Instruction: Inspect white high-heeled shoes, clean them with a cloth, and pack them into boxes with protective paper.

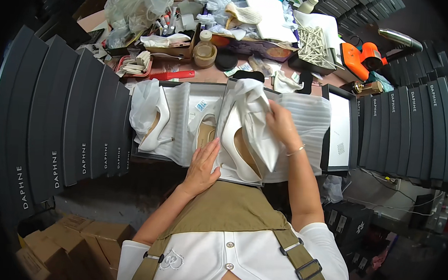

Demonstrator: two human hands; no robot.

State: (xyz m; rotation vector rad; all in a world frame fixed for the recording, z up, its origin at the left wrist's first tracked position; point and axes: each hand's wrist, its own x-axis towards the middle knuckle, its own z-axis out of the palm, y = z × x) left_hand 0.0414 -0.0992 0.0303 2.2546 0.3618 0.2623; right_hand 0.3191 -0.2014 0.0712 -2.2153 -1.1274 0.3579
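Note:
A white high-heeled shoe with a tan insole lies in the open box in front of me. White tissue paper is bunched and raised over its right side, pinched in my right hand. My left hand rests with fingers stretched out along the box's left edge, holding nothing. Beside those fingers sits another white shoe, partly hidden by the hand. A third white high heel lies at the left on ribbed foam wrap, with crumpled tissue next to it.
Dark shoe boxes are stacked at the left and right. An open box lid lies to the right. Behind are a glue bottle, a red brush, a tray of white sticks and an orange heat gun. Cardboard cartons stand lower left.

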